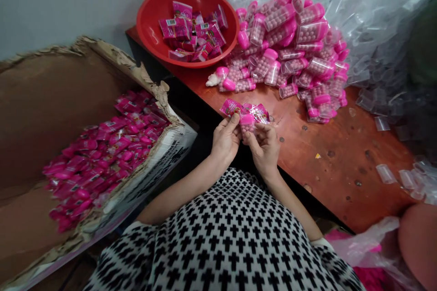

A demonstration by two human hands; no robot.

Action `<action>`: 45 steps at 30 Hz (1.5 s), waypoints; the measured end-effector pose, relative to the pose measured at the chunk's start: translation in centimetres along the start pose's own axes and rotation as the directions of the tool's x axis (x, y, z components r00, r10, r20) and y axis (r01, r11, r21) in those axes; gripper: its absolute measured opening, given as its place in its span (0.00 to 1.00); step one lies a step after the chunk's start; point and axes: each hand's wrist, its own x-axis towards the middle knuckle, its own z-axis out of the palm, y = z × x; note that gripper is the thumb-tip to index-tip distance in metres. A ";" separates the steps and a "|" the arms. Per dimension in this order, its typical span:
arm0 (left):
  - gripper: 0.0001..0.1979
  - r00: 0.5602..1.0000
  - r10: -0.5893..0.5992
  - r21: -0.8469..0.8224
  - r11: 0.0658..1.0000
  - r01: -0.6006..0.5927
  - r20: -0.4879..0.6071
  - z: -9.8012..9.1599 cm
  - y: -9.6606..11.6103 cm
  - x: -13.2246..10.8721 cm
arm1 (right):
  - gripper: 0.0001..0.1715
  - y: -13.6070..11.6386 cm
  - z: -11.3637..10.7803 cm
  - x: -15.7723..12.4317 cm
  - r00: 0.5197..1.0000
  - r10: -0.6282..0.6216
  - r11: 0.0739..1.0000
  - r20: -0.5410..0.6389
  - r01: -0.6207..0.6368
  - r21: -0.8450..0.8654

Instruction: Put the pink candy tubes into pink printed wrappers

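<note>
A pink-capped bead vial (247, 121) is pinched by the right hand (266, 148), thumb supporting its lower end; the left hand (226, 140) pinches the printed pink wrapper (231, 106) behind it, probably steadying both. The vial sits between the thumb tips. Heaped bead vials (278, 38) and a red basin (150, 32) lie beyond, presumably for reach.

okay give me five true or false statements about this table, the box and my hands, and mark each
1. The right hand holds a pink-capped tube. True.
2. The left hand lies flat on the table. False: it is curled beside that tube.
3. The red bowl holds pink packets. True.
4. The cardboard box stands right of the table. False: it is on the left.
5. Filled tubes are heaped beside the red bowl. True.
</note>
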 end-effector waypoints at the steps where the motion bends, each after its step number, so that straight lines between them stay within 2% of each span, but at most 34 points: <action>1: 0.13 1.000 -0.005 0.011 1.000 0.005 -0.003 0.1 0.0 0.0 | 0.18 -0.1 0.0 0.0 1.000 0.001 1.000 0.019 -0.001 0.023; 4: 0.12 1.000 -0.010 0.053 0.999 0.008 0.025 0.2 0.0 -0.1 | 0.17 -0.1 0.0 0.0 0.997 0.050 0.991 0.052 -0.056 0.122; 9: 0.13 0.992 0.010 0.166 0.986 -0.031 0.129 0.3 0.4 0.0 | 0.18 0.3 -0.1 -0.1 0.999 0.024 0.996 0.023 -0.026 0.090; 12: 0.14 0.985 0.016 0.205 0.977 -0.052 0.173 0.2 0.7 0.2 | 0.17 0.2 -0.2 0.1 0.996 0.064 0.977 0.063 -0.075 0.201; 16: 0.12 0.988 0.001 0.218 0.975 -0.034 0.153 0.2 1.2 0.5 | 0.20 -0.2 -0.3 0.6 0.982 0.150 0.923 0.117 -0.182 0.339; 19: 0.12 0.988 -0.012 0.243 0.970 -0.026 0.153 0.2 1.4 0.7 | 0.20 0.0 -0.4 0.8 0.968 0.191 0.899 0.166 -0.240 0.367; 21: 0.13 0.985 0.011 0.267 0.962 -0.057 0.170 0.2 1.4 0.7 | 0.19 0.5 -0.3 0.6 0.981 0.163 0.931 0.104 -0.188 0.312; 24: 0.17 0.986 0.031 0.308 0.948 -0.081 0.164 0.4 1.2 0.8 | 0.18 1.3 -0.2 0.3 0.999 0.043 0.987 -0.025 -0.038 0.157; 26: 0.17 0.989 0.018 0.316 0.947 -0.065 0.148 0.5 1.1 0.7 | 0.18 1.6 -0.1 0.1 0.999 0.004 0.994 -0.033 0.000 0.108; 28: 0.16 0.989 -0.011 0.325 0.945 -0.038 0.149 0.5 1.1 0.7 | 0.17 1.5 -0.1 0.1 1.000 0.002 0.990 -0.023 0.001 0.140; 30: 0.16 0.987 -0.047 0.348 0.937 -0.010 0.156 0.5 1.3 0.6 | 0.16 1.0 0.0 0.3 0.999 0.036 0.973 -0.003 -0.035 0.229; 34: 0.15 0.985 -0.097 0.409 0.912 0.030 0.144 0.3 1.7 0.8 | 0.16 -0.2 0.1 0.4 0.981 0.180 0.893 0.074 -0.194 0.405; 36: 0.15 0.985 -0.093 0.439 0.898 0.019 0.148 0.3 1.7 0.8 | 0.17 -0.4 0.2 0.4 0.983 0.181 0.900 0.036 -0.180 0.396; 40: 0.13 0.984 -0.079 0.436 0.900 0.003 0.157 0.3 1.2 0.6 | 0.15 -0.2 -0.1 0.5 0.994 0.088 0.951 -0.060 -0.066 0.303; 45: 0.17 0.989 -0.110 0.400 0.914 0.064 0.094 0.7 0.8 0.2 | 0.15 -0.2 -0.2 1.1 0.970 0.230 0.879 0.075 -0.240 0.411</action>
